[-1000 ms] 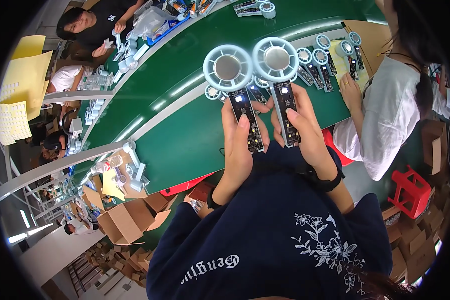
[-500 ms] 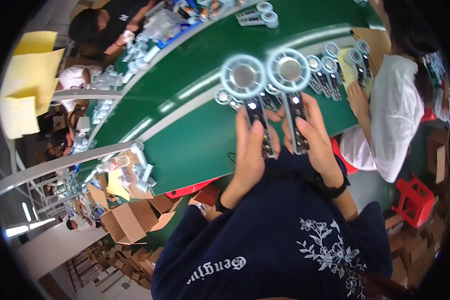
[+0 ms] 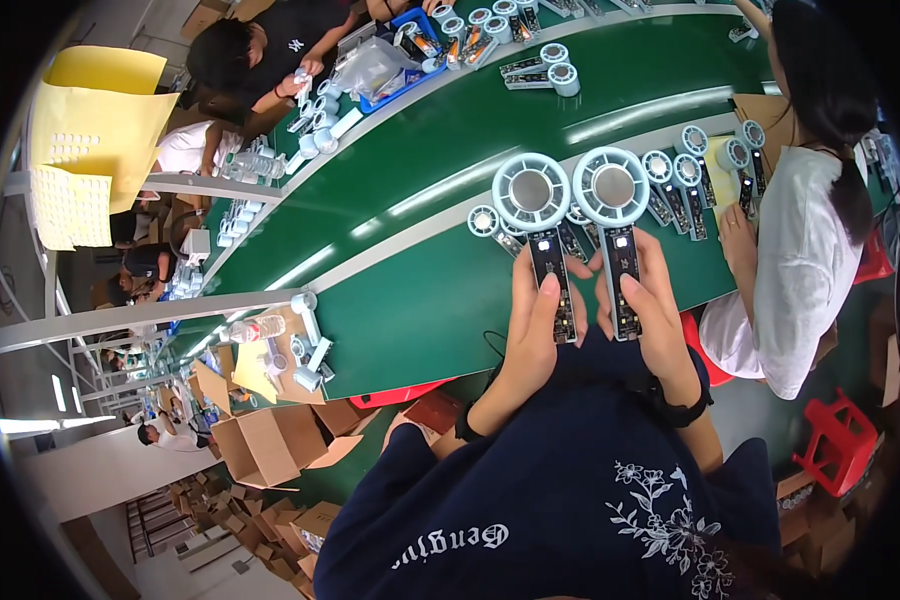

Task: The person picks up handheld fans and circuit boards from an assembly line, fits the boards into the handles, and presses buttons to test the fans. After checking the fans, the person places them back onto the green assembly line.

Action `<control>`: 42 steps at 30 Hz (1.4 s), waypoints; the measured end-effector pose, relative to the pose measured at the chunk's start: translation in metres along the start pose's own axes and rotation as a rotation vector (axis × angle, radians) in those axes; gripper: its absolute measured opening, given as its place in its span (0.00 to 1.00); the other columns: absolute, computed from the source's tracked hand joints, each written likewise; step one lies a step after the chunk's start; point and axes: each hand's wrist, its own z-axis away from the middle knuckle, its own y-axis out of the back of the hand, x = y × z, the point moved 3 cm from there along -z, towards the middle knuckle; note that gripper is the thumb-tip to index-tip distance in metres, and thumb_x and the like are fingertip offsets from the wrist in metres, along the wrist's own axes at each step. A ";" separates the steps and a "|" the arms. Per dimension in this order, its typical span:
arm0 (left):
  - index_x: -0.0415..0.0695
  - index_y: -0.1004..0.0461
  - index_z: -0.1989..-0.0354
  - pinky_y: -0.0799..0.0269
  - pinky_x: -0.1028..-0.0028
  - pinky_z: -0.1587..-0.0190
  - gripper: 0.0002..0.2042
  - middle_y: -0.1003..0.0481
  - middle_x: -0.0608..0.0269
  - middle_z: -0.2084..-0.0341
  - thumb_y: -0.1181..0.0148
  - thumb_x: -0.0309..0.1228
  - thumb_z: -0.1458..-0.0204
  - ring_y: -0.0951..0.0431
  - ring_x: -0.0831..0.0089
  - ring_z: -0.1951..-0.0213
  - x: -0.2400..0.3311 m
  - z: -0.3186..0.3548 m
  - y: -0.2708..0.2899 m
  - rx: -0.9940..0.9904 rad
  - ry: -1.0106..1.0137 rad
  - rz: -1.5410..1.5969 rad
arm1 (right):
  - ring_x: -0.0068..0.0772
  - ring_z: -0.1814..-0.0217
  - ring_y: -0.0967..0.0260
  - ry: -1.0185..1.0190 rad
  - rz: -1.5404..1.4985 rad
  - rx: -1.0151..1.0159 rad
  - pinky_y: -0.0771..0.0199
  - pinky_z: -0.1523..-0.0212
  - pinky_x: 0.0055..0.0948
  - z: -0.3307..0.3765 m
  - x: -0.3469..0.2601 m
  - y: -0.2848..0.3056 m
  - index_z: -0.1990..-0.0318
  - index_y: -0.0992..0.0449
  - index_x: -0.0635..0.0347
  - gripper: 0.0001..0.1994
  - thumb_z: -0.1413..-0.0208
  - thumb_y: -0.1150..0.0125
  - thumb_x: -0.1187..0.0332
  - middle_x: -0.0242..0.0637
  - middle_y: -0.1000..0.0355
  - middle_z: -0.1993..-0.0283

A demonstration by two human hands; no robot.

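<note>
In each hand I hold one light-blue handheld fan, its handle uncovered so that a dark circuit board with a lit white display shows. My left hand (image 3: 536,318) is closed round the handle of the left fan (image 3: 532,192), thumb on the board. My right hand (image 3: 653,312) grips the right fan (image 3: 611,186) the same way. Both fans stand upright, round heads up and side by side, above the table's near edge. Behind them, partly hidden, several similar fans lie on the green table (image 3: 400,315), one fan head (image 3: 483,220) showing at the left.
A co-worker in a white shirt (image 3: 805,260) sits at the right, beside more open fans (image 3: 688,170). Two fans (image 3: 545,70) lie across the table. Left are a metal frame bar (image 3: 140,322), a plastic bottle (image 3: 257,329) and an open carton (image 3: 270,445). A red stool (image 3: 838,440) stands lower right.
The view has shifted, so the whole scene sits lower and further right. Both fans remain in my hands, their boards and displays still facing me.
</note>
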 end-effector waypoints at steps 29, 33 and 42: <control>0.37 0.55 0.40 0.35 0.81 0.80 0.23 0.35 0.53 0.58 0.62 0.35 0.39 0.31 0.78 0.77 0.004 -0.006 0.003 0.003 -0.088 -0.040 | 0.24 0.71 0.39 0.050 -0.008 -0.048 0.35 0.74 0.21 -0.003 -0.005 -0.006 0.39 0.53 0.68 0.25 0.40 0.58 0.66 0.45 0.39 0.54; 0.36 0.54 0.40 0.35 0.81 0.80 0.23 0.34 0.53 0.58 0.62 0.35 0.39 0.31 0.78 0.77 0.006 -0.005 0.001 -0.009 -0.092 -0.045 | 0.24 0.71 0.39 0.043 0.006 -0.036 0.34 0.73 0.22 -0.002 -0.006 -0.007 0.39 0.53 0.68 0.25 0.40 0.58 0.66 0.45 0.39 0.54; 0.35 0.45 0.52 0.36 0.80 0.83 0.17 0.33 0.50 0.61 0.64 0.39 0.38 0.33 0.77 0.79 0.012 -0.002 0.000 0.048 -0.125 -0.109 | 0.24 0.71 0.39 0.040 0.008 -0.043 0.35 0.73 0.22 -0.002 -0.004 -0.013 0.39 0.53 0.68 0.25 0.40 0.58 0.66 0.44 0.38 0.55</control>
